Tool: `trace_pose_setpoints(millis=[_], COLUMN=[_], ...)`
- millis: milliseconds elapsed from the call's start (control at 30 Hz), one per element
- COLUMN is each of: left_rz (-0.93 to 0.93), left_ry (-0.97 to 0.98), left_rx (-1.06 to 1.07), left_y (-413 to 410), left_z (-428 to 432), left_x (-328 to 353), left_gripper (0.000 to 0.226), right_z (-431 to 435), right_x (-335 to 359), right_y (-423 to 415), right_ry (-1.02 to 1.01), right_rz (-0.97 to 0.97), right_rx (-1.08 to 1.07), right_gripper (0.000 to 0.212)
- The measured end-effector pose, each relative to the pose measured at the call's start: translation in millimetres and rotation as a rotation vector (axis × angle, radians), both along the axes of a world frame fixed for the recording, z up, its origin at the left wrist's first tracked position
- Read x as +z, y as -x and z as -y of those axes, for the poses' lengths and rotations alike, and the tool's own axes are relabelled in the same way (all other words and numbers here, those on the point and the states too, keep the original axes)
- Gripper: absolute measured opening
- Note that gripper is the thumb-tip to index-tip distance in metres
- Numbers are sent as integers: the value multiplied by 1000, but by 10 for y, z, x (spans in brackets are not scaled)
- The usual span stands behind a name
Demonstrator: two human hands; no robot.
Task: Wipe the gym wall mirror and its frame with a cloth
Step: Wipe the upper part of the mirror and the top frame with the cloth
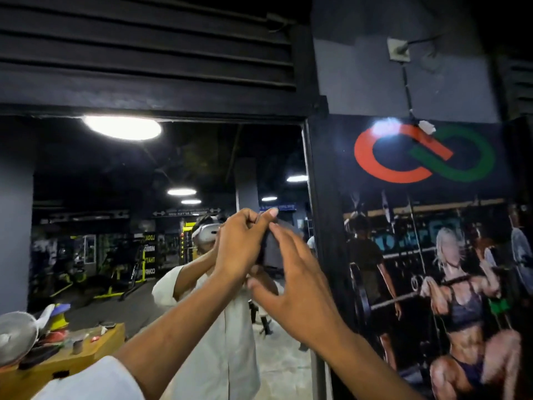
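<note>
Both hands are raised close together in front of the mirror (109, 174), near its right edge. The left hand (240, 245) has curled fingers, with thumb and index pinching the top of a dark cloth (266, 243). The cloth hangs between the 2 hands and is mostly hidden; its full shape cannot be told. The right hand (294, 280) is just beside it, fingers straight and spread, thumb low. Cannot tell whether the right fingers touch the cloth or only lie next to it. The cloth is held up in front of the glass; contact with the mirror cannot be told.

The black frame (309, 174) runs upright just right of the hands, and a black top bar runs above the glass. Dark slatted panels (144, 53) sit above that.

The mirror reflects a person in a white shirt (219, 342) with a white headset (206, 232), arms raised. It also reflects round ceiling lights (122, 127) and yellow gym machines (115, 275) further back.

At lower left is a yellow wooden bench (95, 352) carrying small clutter. A grey round fan-like thing (16, 336) and a blue and yellow item (59, 313) are at its left end. Cannot tell whether the bench is real or reflected.

Right of the frame is a wall poster (461, 284) with a red and green logo (424, 153) and a picture of a lifter with a barbell. Above it, a wall socket (398, 49) has a black cable hanging down. A white sleeve (95, 382) shows at the bottom left.
</note>
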State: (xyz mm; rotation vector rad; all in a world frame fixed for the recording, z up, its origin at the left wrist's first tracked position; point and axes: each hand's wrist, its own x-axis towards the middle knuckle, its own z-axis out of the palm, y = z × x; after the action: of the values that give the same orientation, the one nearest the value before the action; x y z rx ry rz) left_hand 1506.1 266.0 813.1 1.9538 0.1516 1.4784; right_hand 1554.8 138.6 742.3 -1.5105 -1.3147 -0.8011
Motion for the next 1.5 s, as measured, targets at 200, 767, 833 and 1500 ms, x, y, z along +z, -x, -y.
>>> trace_pose_setpoints(millis=[200,767,833,1500], left_rz=[-124,-268,-348,-168], left_ry=[152,-1168,-1183,-1202], left_rx=[-380,702,780,946], left_y=[32,-172,-241,-552], left_z=[-173,-1071,-1206,-1795], left_x=[511,1441,1489,1351], left_gripper=[69,77,89,75], right_z=[-442,-760,-809,-1787], right_x=[491,2156,2311,2378], right_y=[-348,-1421,-1593,-2049], right_ry=[-104,-276,-262,-475], right_rz=[-48,478,551,336], right_rx=[9,-491,-566,-432], right_gripper=[93,43,51,67])
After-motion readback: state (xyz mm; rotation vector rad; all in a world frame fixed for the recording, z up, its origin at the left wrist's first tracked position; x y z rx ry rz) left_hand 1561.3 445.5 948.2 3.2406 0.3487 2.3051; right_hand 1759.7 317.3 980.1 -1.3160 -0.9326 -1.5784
